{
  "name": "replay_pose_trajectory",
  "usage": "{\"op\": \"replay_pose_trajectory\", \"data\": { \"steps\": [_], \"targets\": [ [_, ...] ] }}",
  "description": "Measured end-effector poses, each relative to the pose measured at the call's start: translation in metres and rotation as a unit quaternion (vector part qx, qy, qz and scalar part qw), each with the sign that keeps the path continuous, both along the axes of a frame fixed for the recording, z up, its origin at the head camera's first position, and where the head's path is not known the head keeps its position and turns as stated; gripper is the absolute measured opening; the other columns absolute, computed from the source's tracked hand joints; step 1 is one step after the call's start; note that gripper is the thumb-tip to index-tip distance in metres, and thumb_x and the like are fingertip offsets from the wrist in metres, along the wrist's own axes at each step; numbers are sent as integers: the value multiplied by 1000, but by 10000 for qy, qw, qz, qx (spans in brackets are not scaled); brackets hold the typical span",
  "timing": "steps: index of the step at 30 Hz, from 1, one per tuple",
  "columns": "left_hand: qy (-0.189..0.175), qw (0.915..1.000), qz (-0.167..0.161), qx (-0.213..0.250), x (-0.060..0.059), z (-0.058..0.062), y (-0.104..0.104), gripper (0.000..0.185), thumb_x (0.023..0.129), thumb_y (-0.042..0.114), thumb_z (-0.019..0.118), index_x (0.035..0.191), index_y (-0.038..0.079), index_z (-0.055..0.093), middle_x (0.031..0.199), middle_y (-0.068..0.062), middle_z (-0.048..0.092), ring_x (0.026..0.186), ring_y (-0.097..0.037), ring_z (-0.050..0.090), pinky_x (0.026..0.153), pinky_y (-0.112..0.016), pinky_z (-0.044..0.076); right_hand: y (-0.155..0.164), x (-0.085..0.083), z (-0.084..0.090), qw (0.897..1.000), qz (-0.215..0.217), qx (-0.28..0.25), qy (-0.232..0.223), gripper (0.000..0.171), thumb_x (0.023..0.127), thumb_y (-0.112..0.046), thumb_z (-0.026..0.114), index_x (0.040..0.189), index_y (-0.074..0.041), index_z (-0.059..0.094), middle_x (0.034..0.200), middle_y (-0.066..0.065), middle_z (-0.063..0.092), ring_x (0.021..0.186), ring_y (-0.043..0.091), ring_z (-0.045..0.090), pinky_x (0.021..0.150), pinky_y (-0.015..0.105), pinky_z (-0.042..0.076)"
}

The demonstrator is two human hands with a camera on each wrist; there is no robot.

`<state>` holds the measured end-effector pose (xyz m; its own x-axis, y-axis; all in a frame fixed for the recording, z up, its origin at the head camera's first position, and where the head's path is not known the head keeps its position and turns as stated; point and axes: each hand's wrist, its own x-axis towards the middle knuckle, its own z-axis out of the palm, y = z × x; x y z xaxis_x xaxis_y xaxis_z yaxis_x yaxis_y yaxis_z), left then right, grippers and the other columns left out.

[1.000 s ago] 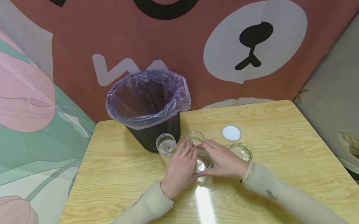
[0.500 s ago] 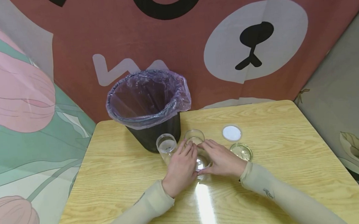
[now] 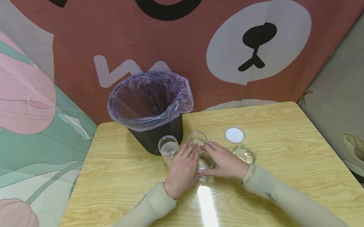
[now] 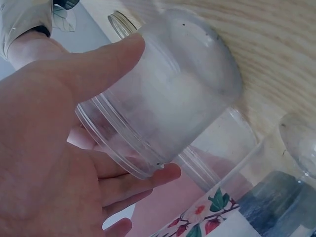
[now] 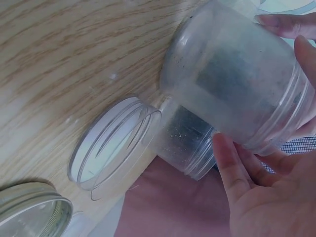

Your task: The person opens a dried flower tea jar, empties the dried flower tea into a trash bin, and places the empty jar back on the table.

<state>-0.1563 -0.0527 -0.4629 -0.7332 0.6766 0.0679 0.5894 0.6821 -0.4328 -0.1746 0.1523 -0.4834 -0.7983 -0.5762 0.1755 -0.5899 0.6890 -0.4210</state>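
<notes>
Both hands hold one clear empty jar just above the wooden table, a little in front of the bin. My left hand wraps its left side, with the thumb on top and fingers below the jar. My right hand cups the jar from the right, fingers and thumb round its open rim. The jar lies tilted with no lid on it. A second clear jar stands right behind it.
A black bin with a purple liner stands at the back left of the table. A third clear jar is beside it. A white-topped lid and a clear lid lie to the right of my hands. Printed cloth walls enclose the table.
Almost nothing has changed: both hands keep hold of the jar in the same spot, and the right forearm has drifted slightly to the left.
</notes>
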Motion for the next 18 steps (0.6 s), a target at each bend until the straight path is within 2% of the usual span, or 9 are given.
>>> {"op": "replay_pose_trajectory", "data": {
  "steps": [6,11,15,18],
  "targets": [
    [-71,10000,-1,-25,0,-1,-1,99,88,65,66,156,-2,39,155,-7,54,147,-20,46,132,-40,17,0,0,-3,9999,-48,-57,73,99,75,-69,80,146,-7,50,131,8,59,116,24,63,102,44,57],
    [-21,10000,12,-19,0,0,-2,101,88,65,66,157,-3,37,155,-8,53,148,-20,46,131,-40,17,-1,-1,-4,9998,-69,-150,53,98,75,-65,83,147,-7,50,130,8,60,116,22,63,103,43,56],
    [-52,10000,-1,23,1,2,-4,108,87,71,65,160,-2,31,162,-9,44,154,-23,36,132,-41,13,1,0,-3,9998,-32,-160,76,104,74,-65,83,151,-7,46,132,9,59,116,22,62,103,43,56],
    [-112,9994,-157,298,4,12,-9,111,86,71,68,162,0,27,166,-10,36,158,-24,28,132,-42,11,4,1,1,9995,-25,-129,280,104,76,-68,81,153,-8,45,134,8,58,117,21,62,102,43,56]
  ]
}}
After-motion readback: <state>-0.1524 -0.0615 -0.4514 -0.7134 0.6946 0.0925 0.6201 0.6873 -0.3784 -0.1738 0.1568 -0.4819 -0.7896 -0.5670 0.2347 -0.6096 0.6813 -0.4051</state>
